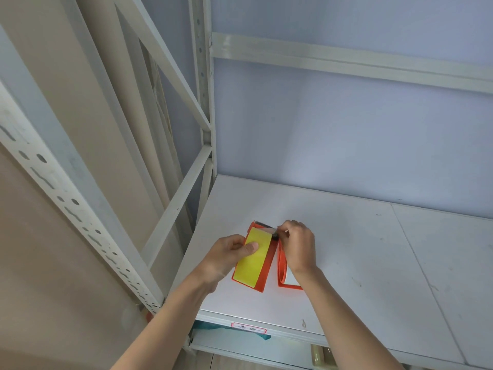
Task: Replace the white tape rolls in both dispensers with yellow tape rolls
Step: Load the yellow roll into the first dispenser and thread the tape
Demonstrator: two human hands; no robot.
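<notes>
Left hand [229,256] grips the yellow tape roll [253,259], seated in the left orange dispenser [262,273] on the white shelf [373,249]. Right hand [298,245] pinches the tape's free end near the toothed blade [264,224]. So dispenser one looks nearly threaded (judging by that strip). Second orange dispenser [282,271], just beside, shows white inside, so that swap is probably left.

The right hand [297,247] hides most of the second dispenser [282,265]; the shelf label [248,328] is unreadable.
</notes>
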